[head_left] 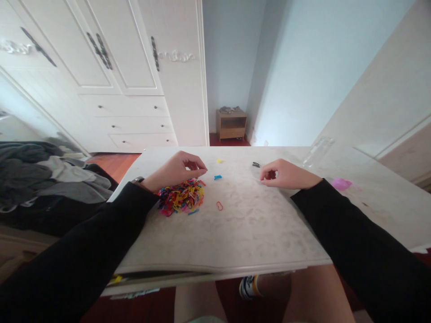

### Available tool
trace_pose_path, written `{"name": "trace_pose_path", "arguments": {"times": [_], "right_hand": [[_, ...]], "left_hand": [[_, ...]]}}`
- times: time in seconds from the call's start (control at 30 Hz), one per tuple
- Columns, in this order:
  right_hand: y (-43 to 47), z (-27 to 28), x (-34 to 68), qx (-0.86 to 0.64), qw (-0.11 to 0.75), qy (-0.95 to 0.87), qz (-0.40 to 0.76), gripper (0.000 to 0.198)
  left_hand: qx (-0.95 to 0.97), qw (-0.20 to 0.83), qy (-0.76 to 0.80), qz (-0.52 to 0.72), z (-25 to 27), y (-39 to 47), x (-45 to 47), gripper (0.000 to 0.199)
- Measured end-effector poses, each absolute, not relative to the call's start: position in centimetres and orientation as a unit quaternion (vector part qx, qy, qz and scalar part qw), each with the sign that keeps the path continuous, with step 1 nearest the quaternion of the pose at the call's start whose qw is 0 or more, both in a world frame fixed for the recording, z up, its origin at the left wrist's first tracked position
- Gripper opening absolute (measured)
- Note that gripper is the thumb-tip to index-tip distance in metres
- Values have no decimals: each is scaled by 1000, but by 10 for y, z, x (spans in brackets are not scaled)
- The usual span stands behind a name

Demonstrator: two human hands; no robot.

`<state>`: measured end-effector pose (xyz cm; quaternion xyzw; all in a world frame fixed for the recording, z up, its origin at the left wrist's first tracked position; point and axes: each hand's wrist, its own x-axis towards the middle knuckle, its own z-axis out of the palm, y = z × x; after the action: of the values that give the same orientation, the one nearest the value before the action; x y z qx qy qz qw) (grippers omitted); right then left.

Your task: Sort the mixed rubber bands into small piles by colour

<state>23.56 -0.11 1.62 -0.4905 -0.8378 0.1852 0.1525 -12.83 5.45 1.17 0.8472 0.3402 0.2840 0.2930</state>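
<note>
A heap of small multicoloured loop-shaped clips point(182, 197) lies at the left of the white table. Just above its far edge is my left hand point(180, 170), thumb and fingertips pinched together; anything between them is too small to make out. To the right, my right hand point(286, 174) rests low over the table, its thumb and index finger closed in a ring, with their grip unclear. Close to those fingertips lie black clips point(256, 164). Between my hands are blue clips point(218, 177), a yellow piece point(220, 160) and a single red clip point(219, 206).
A clear plastic container point(318, 151) and a pink item point(341, 184) are on the right of the table point(249, 237). Dark and grey clothes point(63, 179) are piled at the left. Beyond stand a white wardrobe point(134, 80) and a small wooden cabinet point(231, 132).
</note>
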Motion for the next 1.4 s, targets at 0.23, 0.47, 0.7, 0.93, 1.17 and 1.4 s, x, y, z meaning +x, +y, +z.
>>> {"name": "trace_pose_path", "arguments": {"times": [0.23,0.47,0.7,0.93,1.17,1.4], "right_hand": [[-3,17,232,-490,123,-839,202,10],[-3,17,229,-490,128,-832,226,8],[-2,15,230,-490,133,-826,246,6],[-4,16,226,-490,161,-831,207,15],[-4,16,226,-493,159,-830,206,15],[-5,17,226,-496,159,-828,206,15]], "left_hand": [[856,272,344,275,15,54,-130,24],[851,283,341,280,14,54,-130,23],[858,287,331,269,14,58,-134,21],[880,273,326,212,18,62,-141,18],[899,253,328,143,21,66,-149,20],[902,219,352,118,17,71,-156,20]]}}
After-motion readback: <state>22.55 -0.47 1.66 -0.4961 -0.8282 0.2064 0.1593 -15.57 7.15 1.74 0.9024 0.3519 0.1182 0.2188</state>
